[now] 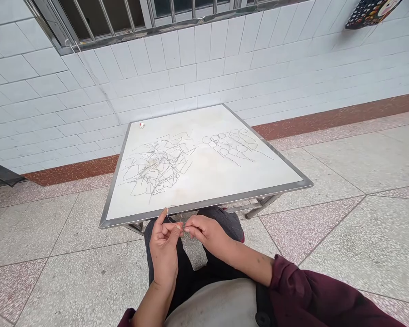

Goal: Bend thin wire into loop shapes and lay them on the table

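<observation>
I have the left hand (165, 250) and right hand (207, 234) pinched at a thin wire (182, 215); beyond them, bent wires (161, 164) strew the surface (207, 187).

Lighting's bright and pretty even, can't really tell where it's coming from. White tabletop (204, 186) comes out super pale, barred window (119, 13) goes dark, soft shadow under the patterned cloth item (371, 12). Wide lens stretches the wall tiles (12, 41) near the edges, and the far right's kinda smeary. Thin wires (160, 168) look decently crisp.
</observation>
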A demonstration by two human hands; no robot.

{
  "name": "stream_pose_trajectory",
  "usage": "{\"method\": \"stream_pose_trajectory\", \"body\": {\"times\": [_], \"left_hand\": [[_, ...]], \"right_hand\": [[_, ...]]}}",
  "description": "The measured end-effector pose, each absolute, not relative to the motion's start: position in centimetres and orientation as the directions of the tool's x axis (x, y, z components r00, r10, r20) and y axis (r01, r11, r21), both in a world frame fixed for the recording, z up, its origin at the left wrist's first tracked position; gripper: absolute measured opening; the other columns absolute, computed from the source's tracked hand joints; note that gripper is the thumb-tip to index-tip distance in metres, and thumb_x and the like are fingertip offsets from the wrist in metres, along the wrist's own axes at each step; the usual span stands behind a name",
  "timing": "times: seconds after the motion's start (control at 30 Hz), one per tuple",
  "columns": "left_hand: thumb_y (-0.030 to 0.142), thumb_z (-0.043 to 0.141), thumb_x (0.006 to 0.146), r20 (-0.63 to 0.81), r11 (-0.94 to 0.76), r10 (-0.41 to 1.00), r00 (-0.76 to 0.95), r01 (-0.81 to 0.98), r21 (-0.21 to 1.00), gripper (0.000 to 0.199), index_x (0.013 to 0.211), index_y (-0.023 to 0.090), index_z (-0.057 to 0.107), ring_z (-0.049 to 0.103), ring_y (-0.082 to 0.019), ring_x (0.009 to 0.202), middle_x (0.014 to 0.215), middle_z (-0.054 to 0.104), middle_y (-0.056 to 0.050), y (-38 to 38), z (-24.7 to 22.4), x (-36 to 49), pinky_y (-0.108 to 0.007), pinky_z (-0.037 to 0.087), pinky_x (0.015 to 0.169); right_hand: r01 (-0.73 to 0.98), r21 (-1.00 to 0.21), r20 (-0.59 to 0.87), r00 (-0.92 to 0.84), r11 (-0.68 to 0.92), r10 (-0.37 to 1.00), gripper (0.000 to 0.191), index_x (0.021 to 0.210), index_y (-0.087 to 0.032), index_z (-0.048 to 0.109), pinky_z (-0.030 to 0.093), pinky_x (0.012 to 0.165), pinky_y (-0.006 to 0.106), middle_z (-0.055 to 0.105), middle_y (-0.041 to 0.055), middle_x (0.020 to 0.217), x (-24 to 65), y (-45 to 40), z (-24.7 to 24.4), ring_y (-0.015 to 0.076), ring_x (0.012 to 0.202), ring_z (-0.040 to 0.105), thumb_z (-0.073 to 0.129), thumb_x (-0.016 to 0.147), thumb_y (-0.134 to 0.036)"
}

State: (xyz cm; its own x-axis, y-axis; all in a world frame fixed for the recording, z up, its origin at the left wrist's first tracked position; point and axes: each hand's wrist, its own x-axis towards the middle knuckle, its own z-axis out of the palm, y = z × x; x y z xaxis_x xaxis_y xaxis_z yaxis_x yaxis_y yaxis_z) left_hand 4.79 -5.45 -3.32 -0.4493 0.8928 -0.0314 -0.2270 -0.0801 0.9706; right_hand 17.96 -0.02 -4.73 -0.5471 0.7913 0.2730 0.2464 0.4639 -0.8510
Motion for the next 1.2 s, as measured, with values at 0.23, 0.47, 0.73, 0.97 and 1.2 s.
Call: {"method": "stream_pose_trajectory", "body": {"times": [0.23,0.47,0.73,0.97,1.2], "left_hand": [[0.024,0.069,0.078,-0.052,-0.066,0.885,-0.462,-0.236,0.970,0.060,0.133,0.018,0.045,0.062,-0.013,0.074,0.063,0.061,0.006,-5.1,-3.8,4.6,-0.034,0.044,0.092],[0.025,0.068,0.078,-0.046,-0.037,0.896,-0.442,-0.178,0.983,0.057,0.131,0.018,0.047,0.060,-0.012,0.071,0.063,0.061,0.005,-4.5,-3.9,5.0,-0.035,0.045,0.091],[0.027,0.068,0.079,-0.053,0.003,0.925,-0.377,-0.132,0.991,0.060,0.133,0.020,0.044,0.057,-0.011,0.066,0.063,0.060,0.006,-4.1,-3.3,6.5,-0.030,0.047,0.083],[0.031,0.068,0.079,-0.052,0.036,0.944,-0.325,-0.054,0.998,0.060,0.133,0.020,0.045,0.059,-0.012,0.072,0.066,0.061,0.005,-3.9,-3.7,7.8,-0.027,0.045,0.084],[0.033,0.071,0.075,-0.086,0.071,0.945,-0.315,-0.060,0.996,0.064,0.132,0.020,0.046,0.058,-0.011,0.067,0.063,0.060,0.005,-3.2,-5.1,8.0,-0.023,0.046,0.075]], "right_hand": [[0.238,-0.819,0.319,-0.569,0.523,0.758,0.020,0.082,-0.020,0.061,0.041,0.067,0.024,0.057,-0.0010,0.068,17.9,0.3,-5.5,0.0136,0.070,0.052,0.047,0.095,-0.028],[0.202,-0.816,0.346,-0.582,0.542,0.736,0.019,0.082,-0.020,0.059,0.040,0.067,0.024,0.057,-0.0016,0.067,18.9,1.0,-6.1,0.0132,0.069,0.050,0.047,0.095,-0.028],[0.122,-0.939,0.258,-0.363,0.320,0.895,0.011,0.092,-0.021,0.058,0.043,0.070,0.026,0.060,0.0008,0.083,19.6,1.7,-5.7,0.0133,0.074,0.054,0.054,0.089,-0.030],[-0.184,-0.983,0.080,-0.322,0.021,0.943,0.015,0.083,-0.019,0.054,0.041,0.054,0.021,0.058,-0.0022,0.071,19.8,2.4,-5.3,0.0092,0.057,0.049,0.054,0.087,-0.034],[0.031,-0.980,0.187,-0.192,0.196,0.963,0.009,0.083,-0.020,0.054,0.041,0.059,0.023,0.057,-0.0027,0.069,20.4,2.3,-5.3,0.0107,0.061,0.050,0.050,0.089,-0.026]]}}
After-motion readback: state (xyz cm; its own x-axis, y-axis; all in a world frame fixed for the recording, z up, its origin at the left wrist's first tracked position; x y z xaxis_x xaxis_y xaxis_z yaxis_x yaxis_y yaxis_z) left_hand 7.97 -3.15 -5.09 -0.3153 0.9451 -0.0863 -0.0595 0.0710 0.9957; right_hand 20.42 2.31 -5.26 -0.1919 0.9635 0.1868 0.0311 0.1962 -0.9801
